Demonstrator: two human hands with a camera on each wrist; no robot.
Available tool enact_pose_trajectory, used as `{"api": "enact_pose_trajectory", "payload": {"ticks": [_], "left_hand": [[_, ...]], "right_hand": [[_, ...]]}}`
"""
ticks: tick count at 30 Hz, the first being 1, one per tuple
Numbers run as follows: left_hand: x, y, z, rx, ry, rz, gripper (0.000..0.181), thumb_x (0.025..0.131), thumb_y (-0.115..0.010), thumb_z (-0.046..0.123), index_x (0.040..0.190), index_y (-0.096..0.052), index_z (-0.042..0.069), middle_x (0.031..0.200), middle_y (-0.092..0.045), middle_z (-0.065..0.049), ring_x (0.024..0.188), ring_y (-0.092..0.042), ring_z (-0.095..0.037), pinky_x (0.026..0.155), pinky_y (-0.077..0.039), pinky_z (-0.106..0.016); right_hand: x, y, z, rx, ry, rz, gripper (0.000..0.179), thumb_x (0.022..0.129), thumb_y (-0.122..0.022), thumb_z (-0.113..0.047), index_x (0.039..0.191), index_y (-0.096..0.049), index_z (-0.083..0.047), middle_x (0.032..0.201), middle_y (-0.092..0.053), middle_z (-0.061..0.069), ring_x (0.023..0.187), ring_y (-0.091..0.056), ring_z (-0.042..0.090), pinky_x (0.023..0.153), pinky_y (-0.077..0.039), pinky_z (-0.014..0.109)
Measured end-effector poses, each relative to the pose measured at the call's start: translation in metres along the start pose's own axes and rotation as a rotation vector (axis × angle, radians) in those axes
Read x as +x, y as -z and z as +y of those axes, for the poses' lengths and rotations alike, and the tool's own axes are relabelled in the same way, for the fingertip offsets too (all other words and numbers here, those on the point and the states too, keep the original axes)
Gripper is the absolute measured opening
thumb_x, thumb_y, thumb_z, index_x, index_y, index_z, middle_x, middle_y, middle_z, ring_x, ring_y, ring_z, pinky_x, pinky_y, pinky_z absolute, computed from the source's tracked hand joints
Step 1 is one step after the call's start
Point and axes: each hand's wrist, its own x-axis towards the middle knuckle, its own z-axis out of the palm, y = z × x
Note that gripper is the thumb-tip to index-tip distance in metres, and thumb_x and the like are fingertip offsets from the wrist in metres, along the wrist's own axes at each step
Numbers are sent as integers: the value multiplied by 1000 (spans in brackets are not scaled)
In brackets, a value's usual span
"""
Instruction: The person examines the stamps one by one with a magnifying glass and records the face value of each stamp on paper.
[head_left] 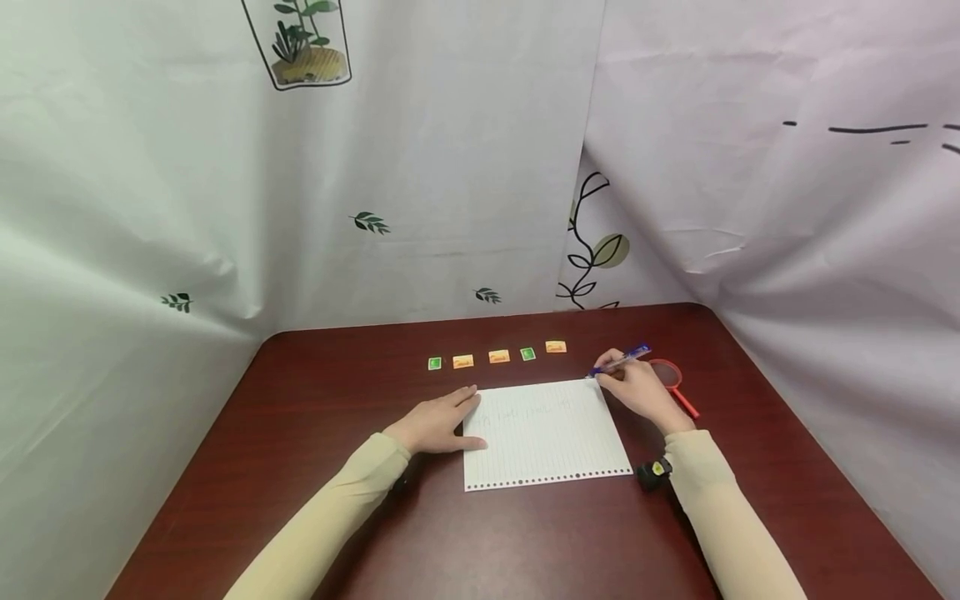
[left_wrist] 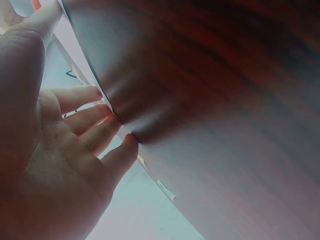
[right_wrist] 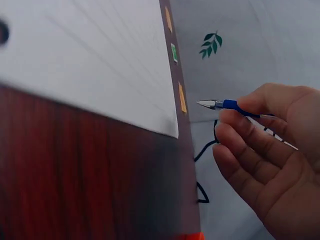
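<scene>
A lined sheet of paper (head_left: pixel 543 442) with punched holes along its near edge lies on the dark red table (head_left: pixel 337 367). Faint handwriting runs across its upper part. My left hand (head_left: pixel 441 421) rests at the sheet's left edge, fingers extended and thumb on the paper; the left wrist view shows the same hand (left_wrist: pixel 65 135) with fingertips at the tabletop. In my right hand (head_left: pixel 637 387) a blue pen (head_left: pixel 626 357) is pinched between thumb and fingers, near the sheet's upper right corner. In the right wrist view the pen's tip (right_wrist: pixel 207 104) appears off the paper.
Beyond the sheet lies a row of small stamp-like pieces, some orange (head_left: pixel 498 356) and some green (head_left: pixel 528 354). A red magnifying glass (head_left: pixel 677 385) is just right of my right hand. White printed curtains (head_left: pixel 450 167) surround the table's back and sides.
</scene>
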Motion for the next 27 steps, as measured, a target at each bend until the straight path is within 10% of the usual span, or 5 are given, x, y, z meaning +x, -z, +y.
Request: {"api": "enact_pose_trajectory", "payload": {"ticks": [8, 13, 27], "left_hand": [[-1, -1, 0, -9, -2, -3, 93, 90, -59, 68, 156, -38, 6, 163, -31, -10, 146, -37, -24, 106, -45, -41], [-1, 0, 0, -6, -7, 0, 92, 90, -59, 68, 155, -39, 6, 163, -31, -10, 146, -37, -24, 105, -46, -41], [-1, 1, 1, 4, -7, -2, 92, 90, -61, 67, 155, -39, 5, 162, -32, -11, 146, -37, -24, 105, -46, -41]], "right_hand": [[-2, 11, 8, 161, 169, -23, 17, 94, -69, -1, 110, -67, -5, 104, -73, 16, 87, -67, 20, 74, -52, 25], [-2, 17, 12, 41, 268, -11, 17, 92, -70, 2, 109, -67, -4, 102, -73, 13, 87, -69, 19, 76, -55, 31], [-2, 20, 30, -137, 122, -96, 20, 92, -71, -2, 108, -72, -13, 106, -75, 5, 95, -70, 21, 83, -54, 44]]}}
